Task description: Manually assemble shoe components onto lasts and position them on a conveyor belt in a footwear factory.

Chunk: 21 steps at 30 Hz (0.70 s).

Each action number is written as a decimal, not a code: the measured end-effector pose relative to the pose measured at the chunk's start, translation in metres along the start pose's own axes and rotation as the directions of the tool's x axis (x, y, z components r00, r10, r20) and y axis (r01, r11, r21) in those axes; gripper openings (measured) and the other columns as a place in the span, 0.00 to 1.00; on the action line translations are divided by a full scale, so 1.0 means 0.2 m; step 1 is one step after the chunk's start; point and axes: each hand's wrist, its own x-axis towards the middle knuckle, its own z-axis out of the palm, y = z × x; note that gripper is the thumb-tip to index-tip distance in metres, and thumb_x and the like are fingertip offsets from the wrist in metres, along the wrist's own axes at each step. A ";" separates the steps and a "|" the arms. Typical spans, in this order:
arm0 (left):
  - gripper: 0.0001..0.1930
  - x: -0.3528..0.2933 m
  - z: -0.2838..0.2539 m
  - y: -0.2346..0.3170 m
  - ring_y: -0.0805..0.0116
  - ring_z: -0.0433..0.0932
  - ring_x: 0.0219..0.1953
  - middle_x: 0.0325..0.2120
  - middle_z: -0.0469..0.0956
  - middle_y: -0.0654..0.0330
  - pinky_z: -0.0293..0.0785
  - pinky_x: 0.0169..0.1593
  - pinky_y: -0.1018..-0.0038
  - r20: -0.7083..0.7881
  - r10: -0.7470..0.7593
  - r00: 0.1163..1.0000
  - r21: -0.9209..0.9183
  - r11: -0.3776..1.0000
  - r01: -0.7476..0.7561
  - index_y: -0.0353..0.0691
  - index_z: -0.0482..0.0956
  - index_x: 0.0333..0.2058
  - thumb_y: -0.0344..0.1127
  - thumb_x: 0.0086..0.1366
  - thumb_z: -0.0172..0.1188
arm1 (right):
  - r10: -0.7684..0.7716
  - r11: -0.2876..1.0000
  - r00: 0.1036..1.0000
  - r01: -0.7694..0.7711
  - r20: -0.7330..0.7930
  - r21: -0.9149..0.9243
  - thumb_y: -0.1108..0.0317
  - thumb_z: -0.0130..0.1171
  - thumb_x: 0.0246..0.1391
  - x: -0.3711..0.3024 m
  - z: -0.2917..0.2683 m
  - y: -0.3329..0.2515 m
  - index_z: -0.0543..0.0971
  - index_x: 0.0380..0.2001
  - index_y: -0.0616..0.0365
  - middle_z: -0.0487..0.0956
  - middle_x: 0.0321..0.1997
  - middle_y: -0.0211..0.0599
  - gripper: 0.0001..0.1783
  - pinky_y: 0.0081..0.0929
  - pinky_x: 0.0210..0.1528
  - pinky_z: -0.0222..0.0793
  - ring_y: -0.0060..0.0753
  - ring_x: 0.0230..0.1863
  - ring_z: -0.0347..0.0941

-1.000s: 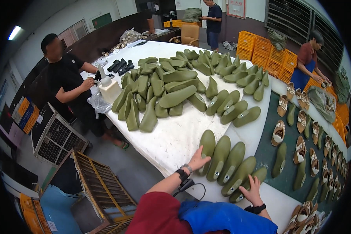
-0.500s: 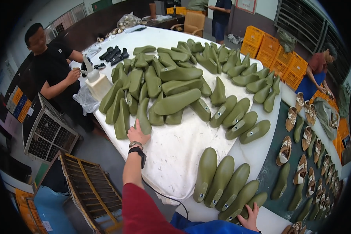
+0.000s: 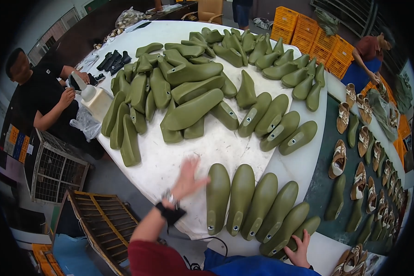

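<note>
My left hand [image 3: 187, 180] is over the white tabletop, fingers spread and slightly blurred, holding nothing. It is just left of a near row of green shoe lasts, closest to the leftmost last [image 3: 218, 195]. My right hand [image 3: 300, 252] touches the heel end of the rightmost last [image 3: 309, 225] in that row, its fingers apart. The row's lasts lie side by side, toes pointing away from me. Beyond my left hand is a heaped pile of green lasts [image 3: 191, 112]. More lasts [image 3: 299, 138] lie in rows to the pile's right.
A white bottle [image 3: 95, 102] stands at the table's left edge, near a person in black [image 3: 46, 92]. Brown-and-white sandals [image 3: 338, 158] and lasts line a dark green surface at right. Orange crates [image 3: 303, 37] stand behind. A metal-framed rack [image 3: 106, 225] is at lower left.
My left hand has left a last at the pile's near edge and moved right toward me. That last is gone from the pile; the near row has another last at its left end.
</note>
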 end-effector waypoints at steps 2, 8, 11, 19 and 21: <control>0.43 0.45 -0.15 0.02 0.41 0.51 0.62 0.58 0.57 0.44 0.52 0.62 0.54 -0.254 0.116 0.960 0.284 0.958 -0.041 0.41 0.57 0.61 0.41 0.47 0.68 | 0.010 1.000 1.000 -0.010 -0.022 -0.004 0.62 0.69 0.31 0.00 0.02 0.01 0.75 0.42 0.55 0.49 0.65 0.61 0.29 0.52 0.64 0.45 0.67 0.63 0.46; 0.48 1.21 0.00 -0.15 0.49 0.63 0.54 0.49 0.64 0.47 0.59 0.56 0.52 -0.335 0.058 0.940 0.711 0.670 0.212 0.54 0.53 0.63 0.34 0.42 0.68 | -0.002 1.000 1.000 0.002 0.006 -0.021 0.59 0.70 0.30 -0.02 0.04 0.02 0.76 0.42 0.53 0.49 0.64 0.62 0.29 0.55 0.64 0.43 0.69 0.64 0.43; 0.46 1.25 -0.04 -0.10 0.51 0.69 0.45 0.40 0.67 0.52 0.64 0.48 0.54 -0.344 -0.137 0.929 0.597 0.732 0.328 0.58 0.54 0.62 0.34 0.42 0.66 | -0.009 0.999 1.000 0.009 0.004 0.037 0.59 0.71 0.29 0.00 0.04 0.01 0.76 0.41 0.53 0.49 0.64 0.63 0.30 0.56 0.65 0.42 0.70 0.64 0.43; 0.35 0.38 -0.50 0.26 0.65 0.69 0.46 0.45 0.66 0.55 0.69 0.49 0.72 -0.569 -0.384 0.727 -0.628 0.774 -0.083 0.40 0.55 0.53 0.25 0.47 0.64 | -0.004 1.000 0.999 0.005 -0.050 0.022 0.59 0.70 0.31 0.01 0.03 0.02 0.76 0.39 0.55 0.50 0.63 0.62 0.27 0.59 0.62 0.45 0.74 0.62 0.43; 0.32 0.04 -0.40 0.32 0.67 0.67 0.45 0.42 0.65 0.57 0.65 0.50 0.73 -0.619 -0.394 0.679 -0.492 0.869 0.056 0.41 0.58 0.49 0.27 0.47 0.67 | -0.018 0.999 0.998 0.019 -0.061 0.026 0.60 0.70 0.31 0.02 0.02 0.01 0.75 0.39 0.55 0.50 0.63 0.62 0.27 0.59 0.62 0.45 0.73 0.62 0.43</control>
